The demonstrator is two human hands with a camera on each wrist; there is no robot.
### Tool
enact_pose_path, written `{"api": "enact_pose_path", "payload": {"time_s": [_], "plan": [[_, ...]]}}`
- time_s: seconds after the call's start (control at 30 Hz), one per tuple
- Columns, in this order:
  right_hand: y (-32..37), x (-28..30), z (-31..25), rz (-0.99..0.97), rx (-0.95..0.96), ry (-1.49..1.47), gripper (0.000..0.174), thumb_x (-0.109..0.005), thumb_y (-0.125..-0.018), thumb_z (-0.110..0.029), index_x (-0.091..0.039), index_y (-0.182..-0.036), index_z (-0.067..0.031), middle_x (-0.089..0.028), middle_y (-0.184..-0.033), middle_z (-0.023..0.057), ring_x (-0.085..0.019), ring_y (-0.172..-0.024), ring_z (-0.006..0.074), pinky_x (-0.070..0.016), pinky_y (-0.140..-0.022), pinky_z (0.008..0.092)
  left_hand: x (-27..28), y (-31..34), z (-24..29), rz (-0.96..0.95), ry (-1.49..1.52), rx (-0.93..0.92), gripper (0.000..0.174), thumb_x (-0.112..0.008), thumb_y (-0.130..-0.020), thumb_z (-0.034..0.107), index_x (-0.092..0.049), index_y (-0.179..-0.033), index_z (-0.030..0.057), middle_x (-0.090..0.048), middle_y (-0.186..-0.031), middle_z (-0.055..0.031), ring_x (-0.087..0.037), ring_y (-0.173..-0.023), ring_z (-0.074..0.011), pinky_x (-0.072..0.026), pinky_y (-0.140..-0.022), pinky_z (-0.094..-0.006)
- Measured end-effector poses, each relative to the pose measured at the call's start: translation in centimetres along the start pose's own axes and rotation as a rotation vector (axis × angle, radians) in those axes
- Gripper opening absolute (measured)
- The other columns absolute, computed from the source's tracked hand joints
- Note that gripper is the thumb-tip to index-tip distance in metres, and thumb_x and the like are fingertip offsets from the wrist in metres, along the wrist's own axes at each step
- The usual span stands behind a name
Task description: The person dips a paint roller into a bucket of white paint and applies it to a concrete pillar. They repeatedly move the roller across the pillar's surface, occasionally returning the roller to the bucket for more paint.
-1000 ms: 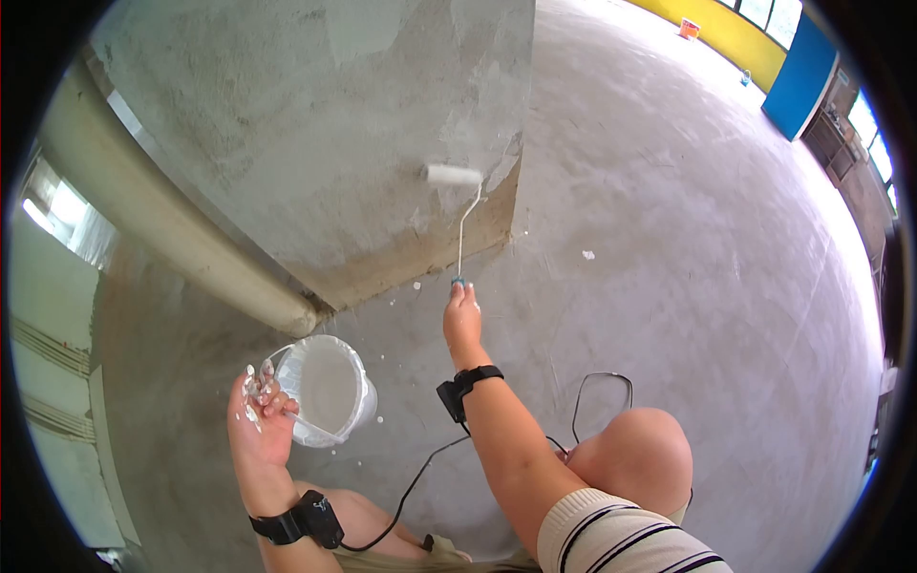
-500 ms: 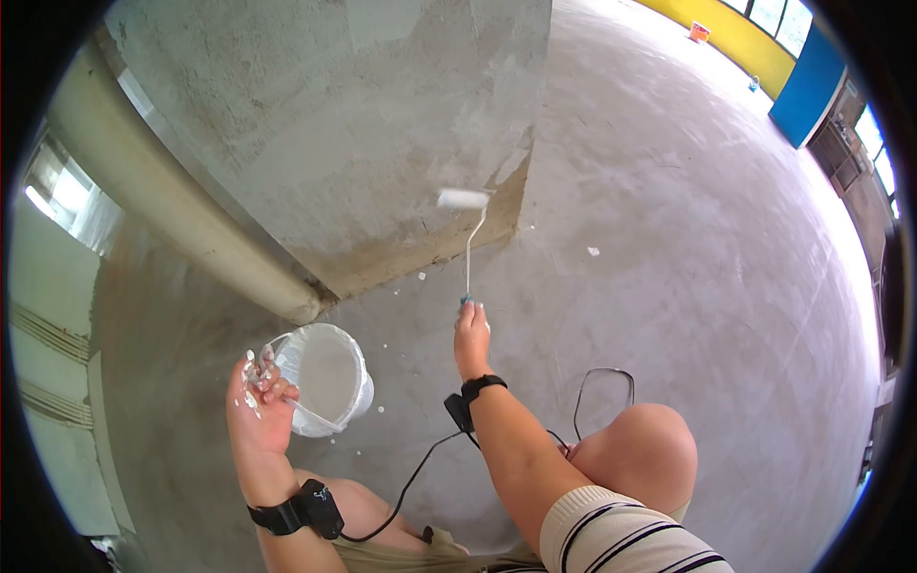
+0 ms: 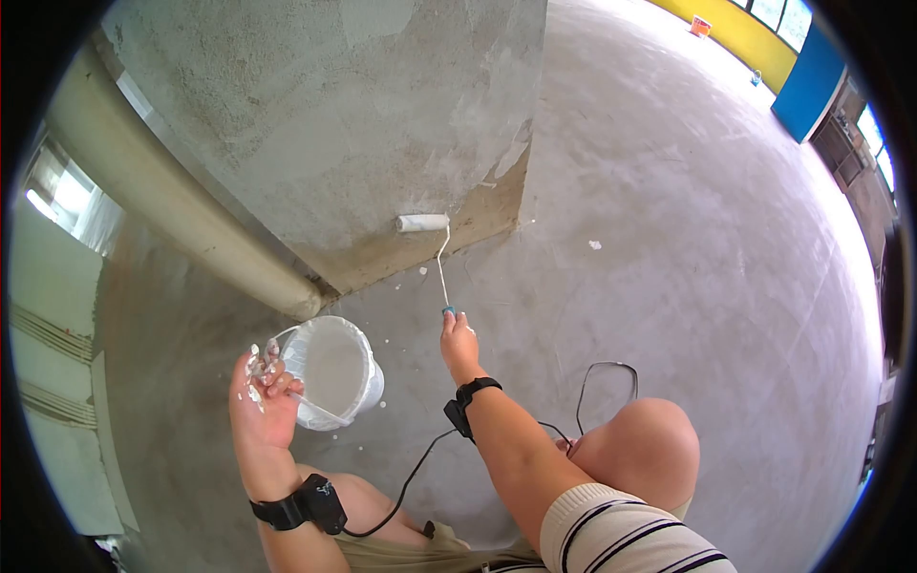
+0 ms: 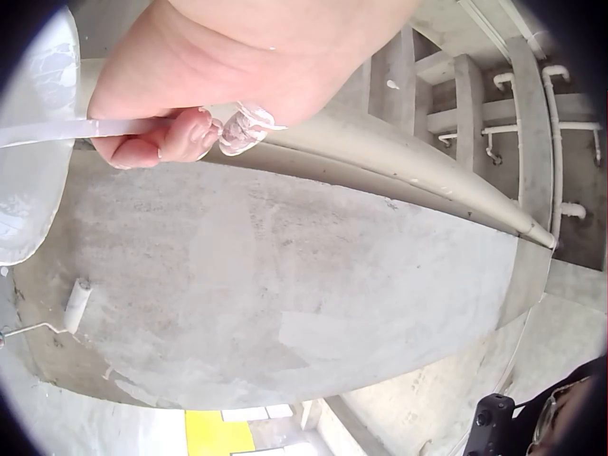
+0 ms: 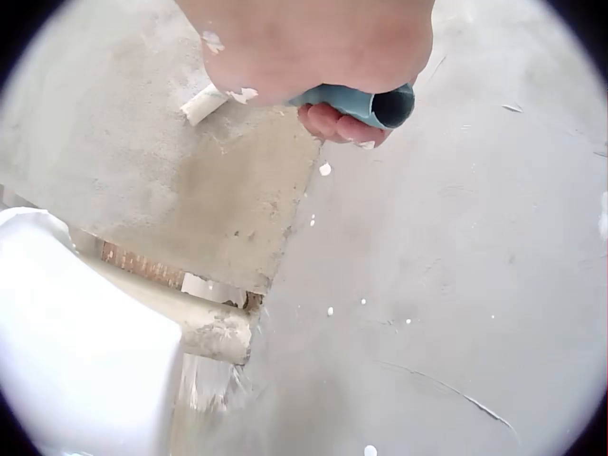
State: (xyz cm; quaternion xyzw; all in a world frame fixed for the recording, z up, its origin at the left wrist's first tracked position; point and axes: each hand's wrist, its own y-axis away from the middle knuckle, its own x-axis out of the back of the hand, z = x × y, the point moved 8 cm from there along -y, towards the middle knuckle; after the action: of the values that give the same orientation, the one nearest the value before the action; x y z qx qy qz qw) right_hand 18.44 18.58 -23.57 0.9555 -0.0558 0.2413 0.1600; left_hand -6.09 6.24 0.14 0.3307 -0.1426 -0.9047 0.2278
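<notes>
In the head view, my right hand [image 3: 460, 347] grips a paint roller [image 3: 422, 222] whose white sleeve lies against the lower part of a grey plastered wall [image 3: 382, 124]. Its hollow blue handle [image 5: 347, 100] shows under the curled fingers in the right wrist view. My left hand [image 3: 267, 401], spattered with white paint, holds the thin white bail [image 4: 76, 130] of a bucket. That white bucket [image 3: 373, 382] hangs tilted beside the hand, its mouth facing me, with a pale coating inside. In the left wrist view the fingertips curl around the bail.
A thick cream pipe [image 3: 181, 210] slants down along the wall's left side to the floor. White paint drops [image 3: 595, 245] dot the grey concrete floor [image 3: 688, 286]. A black cable [image 3: 411, 487] runs between the wrist cameras, near my bent knee [image 3: 650, 449]. An orange bucket [image 3: 701, 26] stands far back.
The roller has moved down the wall and then left, toward its bottom edge, with my right hand following. My left hand keeps its hold on the bail; the bucket has shifted slightly.
</notes>
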Motion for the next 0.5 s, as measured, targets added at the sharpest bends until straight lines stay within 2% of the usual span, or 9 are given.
{"api": "enact_pose_path", "payload": {"time_s": [0.23, 0.33, 0.4, 0.47, 0.5], "plan": [[-1.4, 3.2, -4.6, 0.142, 0.06, -0.095, 0.042, -0.034, -0.097, -0.036, -0.049, -0.109, 0.0015, -0.062, -0.096, 0.0276, -0.057, -0.091, 0.0464, -0.044, -0.078, 0.0517, -0.2, 0.1, 0.0, 0.018, -0.012, 0.005, 0.025, -0.051, -0.089, 0.03, -0.058, -0.087, 0.0066, -0.037, -0.056, 0.0061, -0.033, -0.048, -0.0064, -0.0338, -0.061, -0.0262], [-2.7, 5.3, -7.7, 0.211, 0.115, -0.199, 0.043, -0.035, -0.097, -0.036, -0.048, -0.113, 0.002, -0.062, -0.096, 0.0277, -0.057, -0.091, 0.0473, -0.0439, -0.078, 0.0513, -0.1, 0.0, 0.0, -0.009, -0.016, 0.001, 0.025, -0.051, -0.089, 0.03, -0.058, -0.087, 0.0066, -0.037, -0.056, 0.0059, -0.033, -0.048, -0.0064, -0.0343, -0.061, -0.0263], [-3.8, 8.0, -10.1, 0.395, 0.266, -0.324, 0.042, -0.035, -0.097, -0.035, -0.05, -0.11, 0.0023, -0.061, -0.094, 0.0285, -0.056, -0.09, 0.0477, -0.0436, -0.077, 0.0508, -0.2, 0.2, 0.0, 0.003, -0.025, -0.004, 0.024, -0.051, -0.089, 0.03, -0.058, -0.087, 0.0065, -0.038, -0.056, 0.0058, -0.033, -0.048, -0.0064, -0.0342, -0.061, -0.0264], [-4.0, 11.7, -13.0, 0.47, 0.286, -0.357, 0.038, -0.036, -0.097, -0.032, -0.053, -0.1, 0.0024, -0.061, -0.089, 0.0262, -0.057, -0.086, 0.045, -0.0437, -0.073, 0.0439, 0.0, 0.2, 0.0, 0.014, -0.035, -0.009, 0.024, -0.051, -0.089, 0.03, -0.057, -0.087, 0.0064, -0.038, -0.056, 0.0056, -0.033, -0.048, -0.0065, -0.0341, -0.061, -0.0265], [-4.7, 13.3, -13.9, 0.47, 0.286, -0.358, 0.038, -0.036, -0.097, -0.032, -0.053, -0.1, 0.0024, -0.061, -0.089, 0.0262, -0.057, -0.086, 0.045, -0.0437, -0.073, 0.0439, 0.2, 0.0, 0.0, 0.009, -0.022, -0.011, 0.024, -0.052, -0.089, 0.03, -0.057, -0.087, 0.0062, -0.038, -0.056, 0.0055, -0.033, -0.048, -0.0066, -0.034, -0.06, -0.0266]]}}
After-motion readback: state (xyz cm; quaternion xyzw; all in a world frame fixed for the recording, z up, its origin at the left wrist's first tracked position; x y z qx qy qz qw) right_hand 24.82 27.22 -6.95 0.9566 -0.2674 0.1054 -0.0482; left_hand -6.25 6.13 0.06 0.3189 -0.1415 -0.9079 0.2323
